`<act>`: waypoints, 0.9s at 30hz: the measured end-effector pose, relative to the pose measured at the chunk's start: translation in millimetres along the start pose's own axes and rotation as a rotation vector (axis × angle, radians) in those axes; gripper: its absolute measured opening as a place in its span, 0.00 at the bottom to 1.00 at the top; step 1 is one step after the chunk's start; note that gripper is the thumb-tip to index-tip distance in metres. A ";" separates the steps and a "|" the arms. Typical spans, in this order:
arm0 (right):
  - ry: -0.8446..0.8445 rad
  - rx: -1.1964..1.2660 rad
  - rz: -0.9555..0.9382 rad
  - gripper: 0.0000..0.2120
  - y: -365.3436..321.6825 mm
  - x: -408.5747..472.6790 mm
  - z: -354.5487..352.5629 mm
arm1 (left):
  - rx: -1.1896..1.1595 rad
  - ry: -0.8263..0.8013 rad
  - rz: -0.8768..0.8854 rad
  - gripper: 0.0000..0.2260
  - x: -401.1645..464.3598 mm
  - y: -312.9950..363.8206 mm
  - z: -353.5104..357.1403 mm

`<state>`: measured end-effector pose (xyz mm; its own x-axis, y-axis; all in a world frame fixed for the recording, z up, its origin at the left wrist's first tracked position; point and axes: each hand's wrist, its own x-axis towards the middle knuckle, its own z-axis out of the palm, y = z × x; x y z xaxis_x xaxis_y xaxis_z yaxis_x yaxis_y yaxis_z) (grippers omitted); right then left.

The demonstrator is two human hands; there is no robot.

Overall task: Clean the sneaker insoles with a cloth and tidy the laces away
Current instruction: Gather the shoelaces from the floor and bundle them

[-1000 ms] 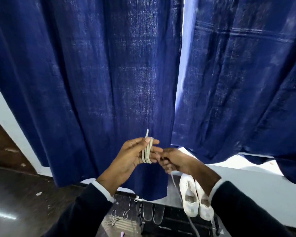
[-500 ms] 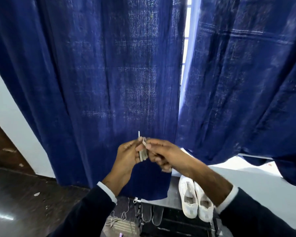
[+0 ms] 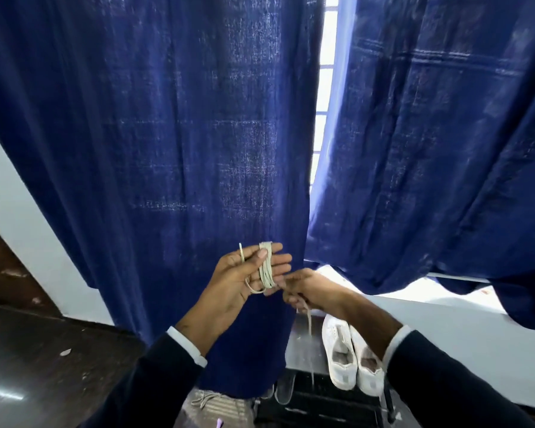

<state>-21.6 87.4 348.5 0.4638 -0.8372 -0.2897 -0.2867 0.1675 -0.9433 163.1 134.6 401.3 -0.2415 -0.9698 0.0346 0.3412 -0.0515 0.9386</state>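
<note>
A pale shoelace [image 3: 265, 270] is wound in several loops around the fingers of my left hand [image 3: 244, 279], which is raised in front of the blue curtain with the thumb pressing on the coil. One short end sticks up past the thumb. My right hand [image 3: 303, 288] sits just right of and below it, pinching the loose tail, which hangs down toward the floor. Two white sneakers [image 3: 349, 362] stand side by side below my right forearm. Two dark insoles [image 3: 283, 390] lie left of them, partly hidden by the curtain hem. A second lace [image 3: 206, 400] lies on a cloth [image 3: 220, 410].
Dark blue curtains [image 3: 183, 134] hang across the whole view, with a narrow gap showing a window [image 3: 323, 88]. A white ledge [image 3: 414, 307] runs along the right. A black rack [image 3: 322, 406] sits under the sneakers. Dark floor [image 3: 44, 366] spreads to the left.
My right hand has dropped from the top of the coil to below my left fingers, carrying the lace tail around. My left hand has opened flatter.
</note>
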 end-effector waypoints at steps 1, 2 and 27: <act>0.042 -0.005 0.002 0.13 -9.0 1.7 -5.2 | 0.019 -0.013 -0.031 0.12 -0.9 -2.7 0.1; 0.073 -0.023 -0.011 0.13 -18.9 2.8 -10.7 | 0.046 -0.031 -0.062 0.12 -1.4 -5.9 -0.1; 0.169 -0.256 -0.374 0.08 -49.6 -3.5 8.0 | 0.222 -0.027 -0.160 0.11 -7.9 -40.4 -5.5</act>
<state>-2.2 86.1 394.9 0.4382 -0.8918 0.1123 -0.3331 -0.2772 -0.9012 156.2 143.1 361.2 -0.3017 -0.9466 -0.1139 0.0898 -0.1472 0.9850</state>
